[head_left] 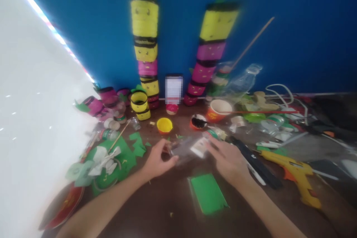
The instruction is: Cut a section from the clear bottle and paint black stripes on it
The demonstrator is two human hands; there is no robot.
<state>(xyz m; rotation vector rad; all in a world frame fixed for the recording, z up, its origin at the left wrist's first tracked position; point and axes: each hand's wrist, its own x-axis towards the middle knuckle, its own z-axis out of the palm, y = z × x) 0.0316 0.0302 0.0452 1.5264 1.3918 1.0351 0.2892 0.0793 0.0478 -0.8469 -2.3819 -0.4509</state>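
Note:
Both of my hands hold a clear plastic bottle (187,148) lying on its side just above the dark wooden table (167,200). My left hand (158,161) grips its left end with curled fingers. My right hand (227,158) wraps round its right end, near a white label. A green paper rectangle (208,192) lies on the table just in front of my hands. The picture is blurred by motion.
Two towers of yellow and pink painted rings (145,48) (212,52) lean on the blue wall. A yellow glue gun (298,173) lies at right beside a black tool (256,161). Paint caps (164,125), a paper cup (219,110), green paper scraps (117,160) and cables (281,95) crowd the table.

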